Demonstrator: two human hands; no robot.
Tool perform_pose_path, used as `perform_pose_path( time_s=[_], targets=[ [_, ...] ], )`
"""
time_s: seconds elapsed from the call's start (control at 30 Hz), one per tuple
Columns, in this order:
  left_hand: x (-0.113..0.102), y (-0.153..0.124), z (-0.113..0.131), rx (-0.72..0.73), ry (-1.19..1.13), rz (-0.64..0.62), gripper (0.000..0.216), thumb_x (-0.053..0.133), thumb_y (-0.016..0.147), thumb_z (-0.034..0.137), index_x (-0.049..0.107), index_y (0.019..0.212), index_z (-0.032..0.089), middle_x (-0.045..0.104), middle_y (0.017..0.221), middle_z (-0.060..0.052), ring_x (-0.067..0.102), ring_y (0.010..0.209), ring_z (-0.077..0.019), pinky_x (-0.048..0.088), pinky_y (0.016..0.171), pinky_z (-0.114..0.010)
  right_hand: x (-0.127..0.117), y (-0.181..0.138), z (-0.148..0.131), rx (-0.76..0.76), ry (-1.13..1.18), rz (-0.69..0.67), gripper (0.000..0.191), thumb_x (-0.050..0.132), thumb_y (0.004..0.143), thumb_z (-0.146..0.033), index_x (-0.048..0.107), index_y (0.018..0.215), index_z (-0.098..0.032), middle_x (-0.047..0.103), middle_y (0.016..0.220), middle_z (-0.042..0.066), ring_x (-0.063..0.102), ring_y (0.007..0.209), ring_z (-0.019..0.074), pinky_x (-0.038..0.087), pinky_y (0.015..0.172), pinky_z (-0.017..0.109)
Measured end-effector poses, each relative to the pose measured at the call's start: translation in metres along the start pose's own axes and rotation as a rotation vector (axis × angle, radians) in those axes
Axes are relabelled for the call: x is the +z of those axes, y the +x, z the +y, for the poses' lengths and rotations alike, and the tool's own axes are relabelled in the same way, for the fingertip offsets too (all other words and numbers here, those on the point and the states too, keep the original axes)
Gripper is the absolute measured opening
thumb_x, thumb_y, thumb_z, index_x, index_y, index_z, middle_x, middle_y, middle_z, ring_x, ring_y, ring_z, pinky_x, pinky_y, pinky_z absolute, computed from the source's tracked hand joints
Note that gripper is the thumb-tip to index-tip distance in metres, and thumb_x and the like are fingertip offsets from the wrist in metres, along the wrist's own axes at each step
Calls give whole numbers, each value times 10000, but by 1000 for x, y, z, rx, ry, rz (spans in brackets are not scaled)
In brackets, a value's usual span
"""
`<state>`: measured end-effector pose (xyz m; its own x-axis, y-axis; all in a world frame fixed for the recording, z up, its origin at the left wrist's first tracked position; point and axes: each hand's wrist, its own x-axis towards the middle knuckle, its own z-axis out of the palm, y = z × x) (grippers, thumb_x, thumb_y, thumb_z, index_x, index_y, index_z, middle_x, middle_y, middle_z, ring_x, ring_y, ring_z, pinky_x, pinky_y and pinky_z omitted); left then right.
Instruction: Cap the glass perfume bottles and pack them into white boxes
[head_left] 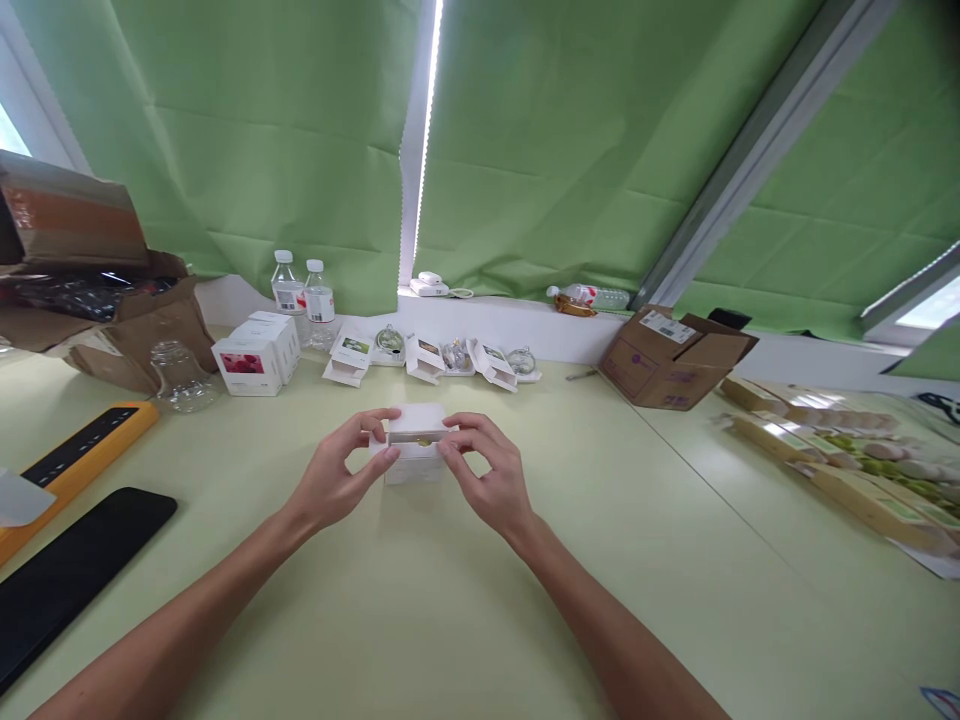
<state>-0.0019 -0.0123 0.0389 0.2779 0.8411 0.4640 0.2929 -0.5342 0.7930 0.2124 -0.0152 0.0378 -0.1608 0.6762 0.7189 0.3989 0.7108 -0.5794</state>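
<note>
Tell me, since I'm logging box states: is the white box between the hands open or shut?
Open, at least partly: the white box shows a gap along its top, with something yellowish visible inside.

A person's bare left hand (337,478) and right hand (496,480), seen to either side of a small white box (415,470), show long, slim, gently tapering fingers (476,422). Nearer the camera than the box, narrow wrists (296,520) broaden into a slender left forearm (195,612) and right forearm (607,612), both bare along their visible length. Fingernails (391,454) are too small to make out in detail.
</note>
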Motion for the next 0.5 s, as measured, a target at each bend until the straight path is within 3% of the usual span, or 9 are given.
perform_pose_path(
  time_s=[0.13, 0.23, 0.37, 0.5],
  targets=[
    [5, -2, 4, -7, 21, 65, 146, 549, 886, 316, 476, 819, 209, 593, 1232, -76, 587, 1071, -207, 487, 870, -358, 1, -1, -1, 30, 19, 9, 116, 551, 888, -232, 657, 848, -209, 619, 983, 77, 612, 864, 179, 549, 673, 301],
    [9, -4, 5, -5, 14, 94, 127, 549, 882, 297, 483, 818, 209, 586, 1225, -70, 568, 1097, -207, 480, 874, -343, 4, -2, -5, 121, 28, 11, 161, 569, 872, -243, 630, 1022, -237, 601, 1055, 62, 590, 863, 168, 539, 641, 279],
    [17, -5, 7, -112, -108, 169, 128, 538, 883, 296, 494, 989, 238, 528, 1277, -55, 606, 969, -168, 508, 705, -261, 7, -2, -12, 395, 66, 0, 532, 570, 864, -293, 368, 1356, -303, 553, 1184, 54, 555, 891, 174, 543, 602, 271],
    [23, -6, 7, -212, -190, 195, 287, 529, 887, 322, 475, 1164, 268, 558, 1207, -42, 615, 868, -143, 496, 631, -226, 11, -3, -15, 475, 105, 11, 522, 547, 872, -334, 357, 1357, -299, 522, 1233, 62, 537, 937, 188, 543, 604, 273]
  ],
)
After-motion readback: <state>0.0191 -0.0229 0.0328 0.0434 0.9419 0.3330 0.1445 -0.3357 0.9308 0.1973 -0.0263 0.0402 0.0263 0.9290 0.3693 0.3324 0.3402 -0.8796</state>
